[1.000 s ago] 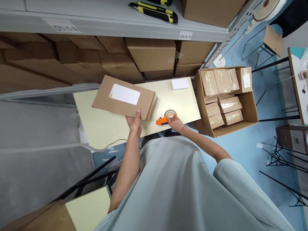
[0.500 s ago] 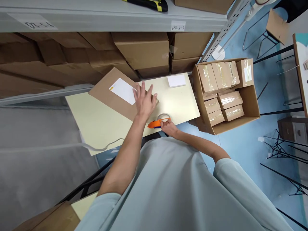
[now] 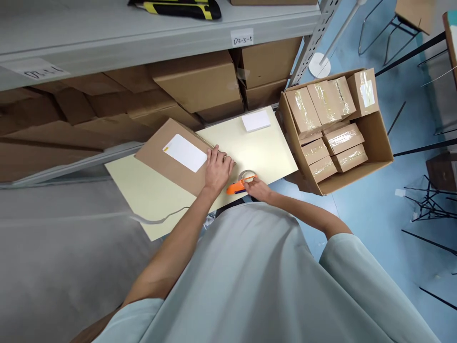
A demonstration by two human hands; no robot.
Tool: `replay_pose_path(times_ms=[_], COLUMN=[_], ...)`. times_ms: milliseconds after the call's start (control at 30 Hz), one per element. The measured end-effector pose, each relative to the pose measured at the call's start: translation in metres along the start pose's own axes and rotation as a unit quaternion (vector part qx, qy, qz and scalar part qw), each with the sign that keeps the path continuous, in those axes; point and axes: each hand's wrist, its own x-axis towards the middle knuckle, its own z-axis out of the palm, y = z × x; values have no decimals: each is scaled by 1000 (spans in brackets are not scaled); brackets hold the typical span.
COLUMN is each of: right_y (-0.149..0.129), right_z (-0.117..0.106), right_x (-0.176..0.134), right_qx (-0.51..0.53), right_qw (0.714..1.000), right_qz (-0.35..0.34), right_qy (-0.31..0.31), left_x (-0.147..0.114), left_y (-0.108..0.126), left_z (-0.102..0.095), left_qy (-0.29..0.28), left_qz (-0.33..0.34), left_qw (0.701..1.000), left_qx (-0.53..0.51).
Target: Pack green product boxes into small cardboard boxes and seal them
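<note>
A flat brown cardboard box (image 3: 174, 174) with a white label (image 3: 185, 152) lies slanted on the cream tabletop (image 3: 135, 195). My left hand (image 3: 217, 172) is over its right end, fingers close together and bent against the edge; the fingertips' undersides are hidden. To the right, my right hand (image 3: 258, 188) grips an orange tape dispenser (image 3: 236, 187) near the table's front edge. A roll of clear tape (image 3: 246, 175) sits in the dispenser. A stack of white labels (image 3: 256, 120) rests at the back of the table.
An open carton (image 3: 383, 143) filled with several taped small boxes stands right of the table. Behind, a grey shelf (image 3: 185, 45) holds large cardboard boxes (image 3: 196, 81) below and a black-and-yellow box cutter (image 3: 185, 8) above. A pale cable (image 3: 157, 221) crosses the table's left front.
My left hand's spread fingers have come together and bent down onto the box's right end. My right hand still holds the tape dispenser. The view has tilted slightly.
</note>
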Motion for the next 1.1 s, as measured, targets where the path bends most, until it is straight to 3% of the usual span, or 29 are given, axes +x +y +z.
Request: replay_pose_path(times_ms=[233,367,467,600,800,867,933,1000,1100], right_y=[86,120,113,75,25,16,9,2,-12], right_z=[-16,-37,-48,-46,-27,-25,-25,-27,-30], right_x=[-75,-65,-27,18,40,41,43,46,52], right_qx=[18,8,-13,-47,-30,-25,-18,-11,-11], right_qw=[993,992,996,998,998,998,999,998,997], right_qz=[85,97,72,11,-38,-41,-43,-51,-68], right_qy=[-77,-77,-58,-35,-30,-28,-24,-22,-24], left_x=[-28,-57,-78,-105,-141,-136,-112,-75,-14], left_y=[5,12,18,21,24,23,18,8,-8], left_z=[-7,-4,-3,-12,-48,-64,-75,-79,-67], left_qy=[-48,-94,-108,-87,-83,-84,-68,-28,14], left_qz=[39,76,90,47,-37,-45,-60,-80,-97], left_qw=[998,992,989,993,989,988,988,987,986], left_qx=[21,29,35,66,119,121,126,136,137])
